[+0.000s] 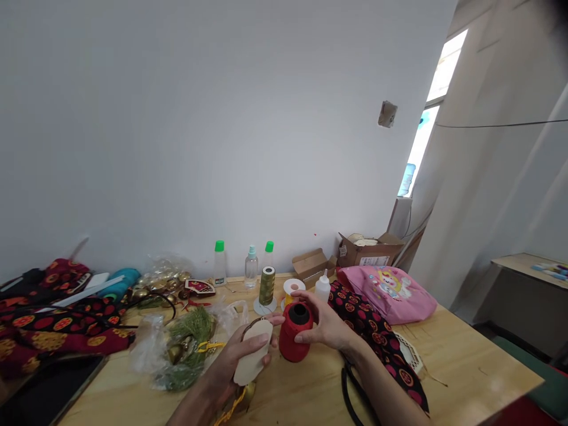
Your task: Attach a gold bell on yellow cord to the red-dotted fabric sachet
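Note:
In my left hand (227,362) is a flat cream plaque (252,358) with a wavy outline, its thumb lying across the face. Just below it a gold bell (245,397) and a yellow cord (226,414) show; I cannot tell how they are attached. My right hand (331,326) curls around a red thread spool (293,348) with a dark hollow core, upright over the table. The left fingertips come close to the spool's left side. Behind it stand an olive thread cone (267,287), a yellow thread spool (290,287) and a white squeeze bottle (323,289).
Bagged green tassels (190,331) lie left on the wooden table (302,393), with gold bells (166,287) behind. Patterned fabric (66,322) and a dark tablet-like slab (51,387) are farther left. A pink bag (390,296) and cardboard box (366,251) sit right.

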`<state>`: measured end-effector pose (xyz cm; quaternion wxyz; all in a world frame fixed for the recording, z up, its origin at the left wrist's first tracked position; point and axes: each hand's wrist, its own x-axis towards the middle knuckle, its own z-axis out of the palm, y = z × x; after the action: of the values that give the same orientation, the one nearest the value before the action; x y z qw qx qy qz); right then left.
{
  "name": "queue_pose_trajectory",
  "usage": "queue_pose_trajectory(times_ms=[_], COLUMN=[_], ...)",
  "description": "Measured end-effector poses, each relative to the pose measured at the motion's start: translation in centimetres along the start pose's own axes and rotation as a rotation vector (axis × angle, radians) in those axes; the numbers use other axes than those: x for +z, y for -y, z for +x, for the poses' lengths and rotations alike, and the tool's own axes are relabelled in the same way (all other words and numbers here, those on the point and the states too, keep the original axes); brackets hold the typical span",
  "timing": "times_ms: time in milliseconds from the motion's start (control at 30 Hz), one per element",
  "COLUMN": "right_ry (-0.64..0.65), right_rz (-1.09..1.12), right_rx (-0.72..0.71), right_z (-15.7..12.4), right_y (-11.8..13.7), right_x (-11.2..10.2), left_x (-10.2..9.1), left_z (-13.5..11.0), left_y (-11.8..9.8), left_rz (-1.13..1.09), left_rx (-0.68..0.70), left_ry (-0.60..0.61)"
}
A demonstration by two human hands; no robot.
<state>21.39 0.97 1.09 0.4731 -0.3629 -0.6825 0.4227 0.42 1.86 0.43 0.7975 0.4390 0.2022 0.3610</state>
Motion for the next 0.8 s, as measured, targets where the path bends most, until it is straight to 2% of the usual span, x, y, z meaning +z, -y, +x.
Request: queue_pose_trajectory(times_ms=[133,267,367,433,633,800], right_ry=[-0.032,-0.041,-0.047,-0.038,-0.03,-0.027], right_rz=[0.042,0.107,0.125,0.133,0.145,0.118], right_rx=[-0.028,-0.045,-0.021,-0.006,-0.029,-0.023], right_z=[0.0,-0.5,-0.9,-1.1,-1.2,-1.1], right_y=[-0.9,-1.3,-1.0,-0.7,-0.7,-0.9], right_x=[0.2,0.0,-0.3,-0.4,-0.3,-0.3], left_x=[-0.1,-0.2,-0.3,-0.4,-0.2,0.2], left_z=[0.3,0.2,0.0,-0.2,-0.2,0.3], left_y=[0.3,-0.3,-1.0,-1.3,-1.1,-0.3], left_rz=[-0.003,-0.196,-0.336,-0.349,-0.108,0.107], left_rx=[0.012,-0.014,0.065,0.109,-0.025,-0.002], left_ry=[0.0,0.032,-0.033,-0.08,-0.035,0.019])
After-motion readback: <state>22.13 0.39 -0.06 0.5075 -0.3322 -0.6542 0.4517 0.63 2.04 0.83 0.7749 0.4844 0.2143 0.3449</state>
